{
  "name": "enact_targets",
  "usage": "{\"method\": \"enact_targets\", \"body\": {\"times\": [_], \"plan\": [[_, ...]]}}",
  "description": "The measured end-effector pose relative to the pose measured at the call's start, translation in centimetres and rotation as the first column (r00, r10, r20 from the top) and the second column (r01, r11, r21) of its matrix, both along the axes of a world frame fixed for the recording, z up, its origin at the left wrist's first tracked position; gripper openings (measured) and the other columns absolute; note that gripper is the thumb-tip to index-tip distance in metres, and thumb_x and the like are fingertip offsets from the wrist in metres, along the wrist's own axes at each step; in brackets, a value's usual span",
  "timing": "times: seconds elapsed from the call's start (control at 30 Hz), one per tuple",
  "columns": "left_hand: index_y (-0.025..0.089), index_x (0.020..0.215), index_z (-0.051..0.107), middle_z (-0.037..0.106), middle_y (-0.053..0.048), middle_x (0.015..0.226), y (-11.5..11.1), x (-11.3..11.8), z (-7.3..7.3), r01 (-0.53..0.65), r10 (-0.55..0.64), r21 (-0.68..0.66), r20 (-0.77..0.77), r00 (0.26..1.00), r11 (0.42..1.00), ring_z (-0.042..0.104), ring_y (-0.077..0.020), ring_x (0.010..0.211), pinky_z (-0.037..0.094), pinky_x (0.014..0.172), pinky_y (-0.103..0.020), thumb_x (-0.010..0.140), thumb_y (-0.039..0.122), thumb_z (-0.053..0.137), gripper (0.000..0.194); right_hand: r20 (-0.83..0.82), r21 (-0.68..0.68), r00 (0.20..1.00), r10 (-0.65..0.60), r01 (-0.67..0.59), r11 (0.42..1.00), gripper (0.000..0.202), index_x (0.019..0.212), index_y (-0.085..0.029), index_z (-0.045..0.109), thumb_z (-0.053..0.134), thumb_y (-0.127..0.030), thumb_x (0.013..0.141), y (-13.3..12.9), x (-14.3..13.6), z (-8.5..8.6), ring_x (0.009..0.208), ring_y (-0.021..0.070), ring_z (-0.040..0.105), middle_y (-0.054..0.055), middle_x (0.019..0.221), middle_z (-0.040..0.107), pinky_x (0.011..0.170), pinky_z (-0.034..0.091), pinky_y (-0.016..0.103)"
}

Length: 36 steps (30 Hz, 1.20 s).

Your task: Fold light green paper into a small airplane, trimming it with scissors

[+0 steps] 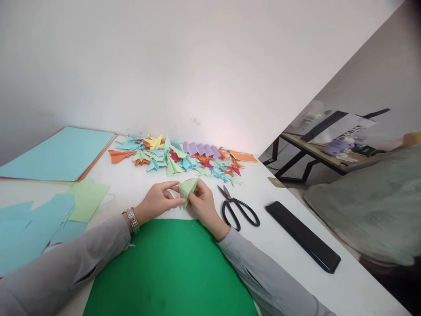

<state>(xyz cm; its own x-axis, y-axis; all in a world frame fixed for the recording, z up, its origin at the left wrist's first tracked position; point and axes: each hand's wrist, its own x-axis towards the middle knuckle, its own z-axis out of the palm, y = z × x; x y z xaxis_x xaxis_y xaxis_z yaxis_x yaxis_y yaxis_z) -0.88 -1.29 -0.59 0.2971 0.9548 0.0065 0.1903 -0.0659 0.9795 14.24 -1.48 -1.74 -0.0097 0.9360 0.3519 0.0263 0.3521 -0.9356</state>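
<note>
A folded piece of light green paper (187, 188) is held up between both hands, just beyond the far edge of a green sheet (164, 267). My left hand (158, 199), with a metal watch on its wrist, pinches the paper's left side between thumb and fingers. On the other side, my right hand (205, 204) grips it, fingers closed; part of the paper is hidden there. Behind the hands lies a pile of folded paper planes (173, 166) in several colours. Black-handled scissors (235, 206) rest right of my right hand, blades partly apart.
Large coloured sheets (59, 153) are stacked at the back left, with loose blue paper (29, 232) and a green piece (88, 199) nearer. Purple folded papers (202, 150) stand by the wall. A long black case (302, 237) lies right, near the table edge. Another person's clothing (371, 202) shows beyond.
</note>
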Motion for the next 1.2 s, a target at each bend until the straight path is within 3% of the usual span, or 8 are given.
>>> {"method": "enact_targets", "body": {"times": [0.13,0.5,0.67,0.87,1.2], "plan": [[0.012,0.118,0.056,0.063,-0.010,0.104,-0.23,-0.10,0.38,0.058,-0.057,0.037,-0.016,0.998,0.998,0.057,-0.0077,0.053,0.042,0.048,-0.022,0.058,0.027,0.075,0.064,0.073,-0.069,0.997,-0.020,0.025,0.997,0.023,0.085,-0.019,0.055,0.054,-0.017,0.062,-0.11,0.21,-0.02,0.053,0.0119,0.047,-0.004,0.064,0.054,0.050,0.037,0.024],[0.010,0.116,0.059,0.066,-0.006,0.083,-0.27,-0.05,0.35,0.091,-0.088,0.089,-0.038,0.995,0.992,0.054,-0.0084,0.049,0.040,0.045,-0.022,0.058,0.026,0.073,0.062,0.180,-0.053,0.982,-0.057,0.067,0.996,0.018,0.079,-0.019,0.055,0.055,-0.019,0.061,-0.21,0.26,-0.07,0.052,0.0133,0.048,-0.004,0.058,0.054,0.050,0.037,0.024],[0.012,0.121,0.055,0.066,-0.010,0.096,-0.19,0.01,0.17,0.045,-0.046,0.074,0.021,0.999,0.996,0.054,-0.0069,0.049,0.042,0.047,-0.022,0.055,0.026,0.075,0.070,0.158,-0.078,0.986,-0.053,0.066,0.995,0.012,0.072,-0.019,0.055,0.051,-0.019,0.061,-0.30,0.17,0.01,0.052,0.0131,0.048,-0.003,0.060,0.056,0.049,0.038,0.024],[0.010,0.115,0.058,0.067,-0.012,0.100,0.02,0.01,-0.18,0.060,-0.061,0.090,0.007,0.998,0.994,0.056,-0.0081,0.050,0.045,0.048,-0.023,0.057,0.026,0.074,0.062,0.164,-0.093,0.986,-0.033,0.049,0.994,0.009,0.067,-0.019,0.056,0.050,-0.017,0.061,-0.39,0.25,0.18,0.048,0.0113,0.045,-0.005,0.056,0.053,0.048,0.037,0.024],[0.008,0.122,0.053,0.067,-0.015,0.099,0.13,-0.02,-0.45,0.077,-0.075,0.083,-0.028,0.997,0.994,0.061,-0.0119,0.055,0.048,0.052,-0.025,0.061,0.028,0.073,0.067,0.149,-0.139,0.989,-0.020,0.041,0.989,0.006,0.063,-0.018,0.054,0.049,-0.022,0.065,-0.43,0.19,0.31,0.042,0.0105,0.043,-0.006,0.049,0.049,0.044,0.034,0.023]]}}
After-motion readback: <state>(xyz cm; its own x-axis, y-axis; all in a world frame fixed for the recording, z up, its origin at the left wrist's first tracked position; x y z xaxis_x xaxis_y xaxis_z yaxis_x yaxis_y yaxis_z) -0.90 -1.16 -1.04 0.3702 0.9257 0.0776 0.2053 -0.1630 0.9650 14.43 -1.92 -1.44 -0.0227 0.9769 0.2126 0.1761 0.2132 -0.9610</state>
